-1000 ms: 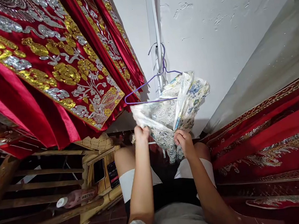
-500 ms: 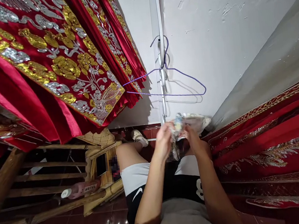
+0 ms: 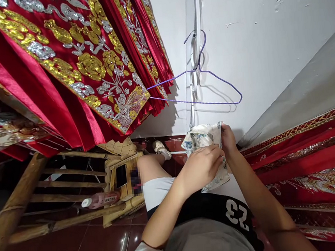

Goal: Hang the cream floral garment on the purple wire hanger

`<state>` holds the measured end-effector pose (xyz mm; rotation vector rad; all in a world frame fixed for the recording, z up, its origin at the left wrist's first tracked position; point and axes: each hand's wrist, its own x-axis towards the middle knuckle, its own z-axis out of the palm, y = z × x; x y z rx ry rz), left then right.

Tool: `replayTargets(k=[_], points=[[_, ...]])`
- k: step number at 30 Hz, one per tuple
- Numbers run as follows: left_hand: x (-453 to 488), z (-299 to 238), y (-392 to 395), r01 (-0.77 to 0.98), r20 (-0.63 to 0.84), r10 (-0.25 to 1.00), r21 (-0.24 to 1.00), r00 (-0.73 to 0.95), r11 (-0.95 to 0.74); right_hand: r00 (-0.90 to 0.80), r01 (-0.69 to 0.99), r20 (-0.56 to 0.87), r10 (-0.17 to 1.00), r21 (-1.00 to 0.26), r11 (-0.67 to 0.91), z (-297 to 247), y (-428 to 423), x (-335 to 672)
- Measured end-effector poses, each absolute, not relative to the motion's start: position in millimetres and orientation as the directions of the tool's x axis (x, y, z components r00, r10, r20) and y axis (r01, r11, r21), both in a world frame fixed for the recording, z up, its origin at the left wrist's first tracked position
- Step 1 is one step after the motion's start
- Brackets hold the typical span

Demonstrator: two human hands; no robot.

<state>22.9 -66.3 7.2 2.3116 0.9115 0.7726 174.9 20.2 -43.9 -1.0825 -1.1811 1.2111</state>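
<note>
I sit with a white cloth [image 3: 201,137] printed in blue flowers bunched over my right thigh. My left hand [image 3: 201,166] lies across its front, fingers curled and pressing on it. At the cloth's far right edge my right hand [image 3: 227,139] grips it. Above both hands a bare purple wire hanger [image 3: 199,86] hangs from a white conduit [image 3: 195,33] on the wall.
Red robes with gold and silver embroidery [image 3: 71,63] hang at upper left, and more red embroidered fabric [image 3: 311,159] lies at right. A bamboo chair [image 3: 73,188] at left holds a phone [image 3: 120,175] and a pink bottle [image 3: 99,199]. The floor is dark red tile [image 3: 87,249].
The floral cloth came off the purple hanger and down onto my lap, gathered into a smaller bundle. The hanger is left bare on the wall. My view shifted left.
</note>
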Motion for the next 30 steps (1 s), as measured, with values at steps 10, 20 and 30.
replayTargets(k=[10, 20, 30], points=[[-4, 12, -21, 0.01, 0.476, 0.847, 0.87, 0.235, -0.492, -0.445, -0.079, -0.149, 0.883, -0.976, -0.204, 10, 8, 180], [-30, -53, -36, 0.417, 0.049, 0.688, 0.764, 0.724, -0.493, -0.753, 0.46, -0.099, 0.651, -0.786, 0.413, 80, 31, 230], [-101, -19, 44, 0.477, 0.112, 0.992, 0.876, -0.054, -0.073, -0.171, 0.379, 0.411, 0.896, -0.811, 0.445, -5, 118, 191]])
